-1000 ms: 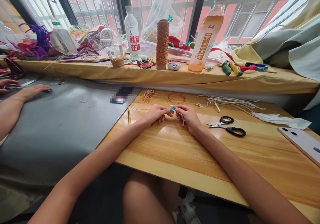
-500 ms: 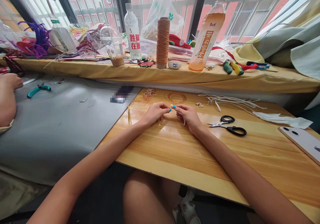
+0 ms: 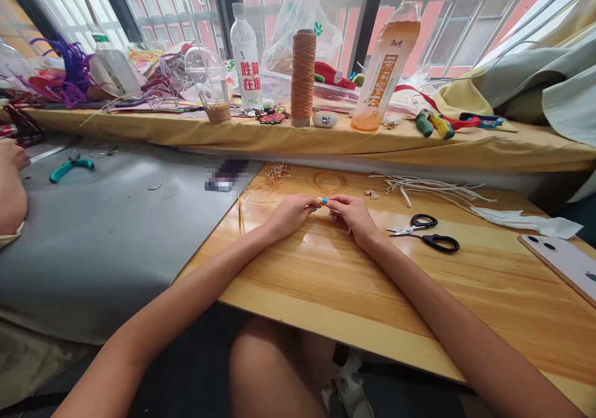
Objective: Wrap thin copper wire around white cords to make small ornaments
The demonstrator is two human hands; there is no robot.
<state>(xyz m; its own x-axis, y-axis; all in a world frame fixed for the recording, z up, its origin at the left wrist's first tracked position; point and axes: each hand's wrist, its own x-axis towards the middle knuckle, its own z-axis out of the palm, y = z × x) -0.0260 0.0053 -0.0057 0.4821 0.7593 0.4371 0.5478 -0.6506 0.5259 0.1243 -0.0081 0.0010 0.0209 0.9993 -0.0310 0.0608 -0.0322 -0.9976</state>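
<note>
Over the wooden table [image 3: 326,269], my left hand [image 3: 294,212] and my right hand [image 3: 351,214] meet at their fingertips. Both pinch a small piece of white cord [image 3: 321,200], mostly covered by the fingers. A short end of it shows below my right fingers. Behind my hands lie a coil of thin orange-brown thread [image 3: 329,181] and a tangle of thread scraps [image 3: 278,174]. Black-handled scissors [image 3: 419,231] lie partly open to the right of my right hand. White cords [image 3: 433,189] are spread at the back right, near small white cord bits [image 3: 371,194].
A phone [image 3: 561,263] and a white cloth strip [image 3: 526,221] lie at the right. The back ledge [image 3: 279,137] holds a thread spool [image 3: 303,79], bottles and a cup [image 3: 216,104]. Teal pliers [image 3: 71,168] lie on the grey mat, near another person's arm [image 3: 10,191].
My left hand has shifted slightly right and closer to my right fingertips. The hanging cord end now shows less below my right hand. The other person's hand has moved a little left.
</note>
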